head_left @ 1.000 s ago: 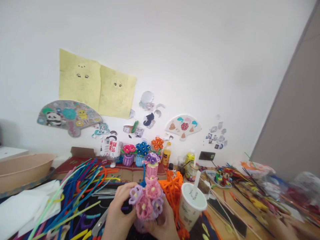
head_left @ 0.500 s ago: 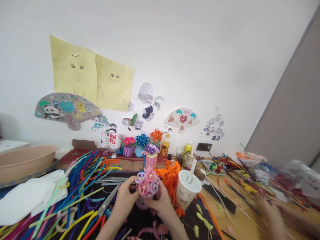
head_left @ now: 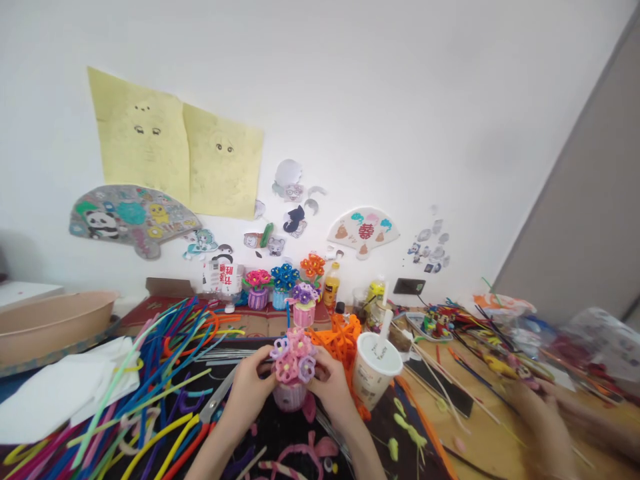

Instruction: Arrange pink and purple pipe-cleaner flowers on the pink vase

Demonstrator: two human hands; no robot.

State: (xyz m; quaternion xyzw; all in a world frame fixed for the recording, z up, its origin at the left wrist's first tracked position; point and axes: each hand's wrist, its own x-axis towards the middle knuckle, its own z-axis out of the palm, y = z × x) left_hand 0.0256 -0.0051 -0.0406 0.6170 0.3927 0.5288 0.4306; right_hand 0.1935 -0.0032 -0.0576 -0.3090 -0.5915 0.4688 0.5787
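Observation:
A small flower pot made of pipe cleaners, with pink and lilac flowers (head_left: 295, 357) over a mauve pot (head_left: 290, 396), is between my two hands. My left hand (head_left: 256, 377) is closed on its left side, thumb and fingertips at the blossoms. From the right, my right hand (head_left: 329, 380) grips it at the edge of the blooms, its fingertips partly hidden. Just behind stands another pot with purple flowers (head_left: 305, 293). Scissors (head_left: 216, 402) lie beside my left forearm, and a lidded cup with a straw (head_left: 376, 373) stands right of my right hand.
Loose coloured pipe cleaners (head_left: 165, 373) spread over the left side, near white cloths (head_left: 60, 393) and a beige basin (head_left: 55, 313). An orange pipe-cleaner bundle (head_left: 340, 337) sits behind my right hand. Another person's blurred hand (head_left: 543, 417) works at the right over a wooden table.
My right hand has shifted from the front of the pot to its right side, so more of the mauve pot shows. The view has moved slightly.

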